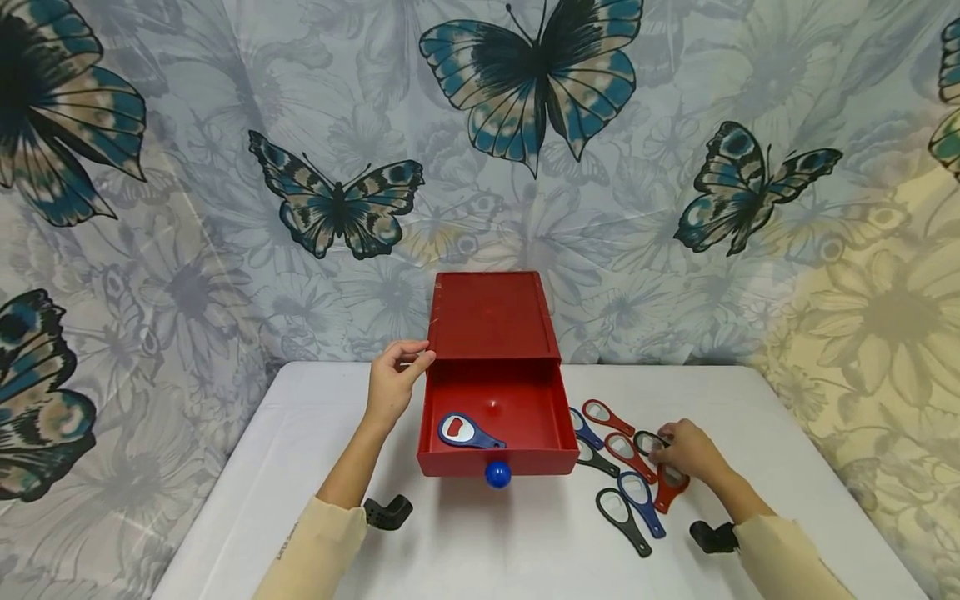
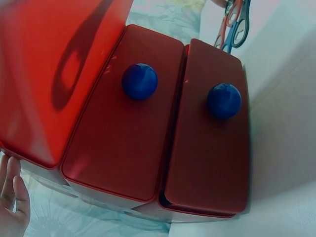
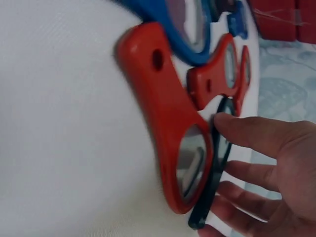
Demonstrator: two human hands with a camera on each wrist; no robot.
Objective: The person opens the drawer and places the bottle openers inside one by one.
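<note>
My right hand (image 1: 692,452) pinches a black magnifying glass (image 3: 215,170) between thumb and fingers, beside a red magnifying glass (image 3: 152,81) on the table. Several more red, blue and black ones lie around it, among them a blue magnifying glass (image 1: 647,506) and another black one (image 1: 628,529). A red drawer cabinet (image 1: 491,317) stands at the back with its top drawer (image 1: 495,462) pulled out. Inside that drawer lies a blue magnifying glass (image 1: 483,437). My left hand (image 1: 390,387) touches the cabinet's left side with its fingertips.
Below the open drawer are two closed drawers with blue knobs (image 2: 139,81), seen in the left wrist view. The open drawer juts forward over the white table (image 1: 315,400). A butterfly-print cloth (image 1: 337,308) hangs right behind the cabinet.
</note>
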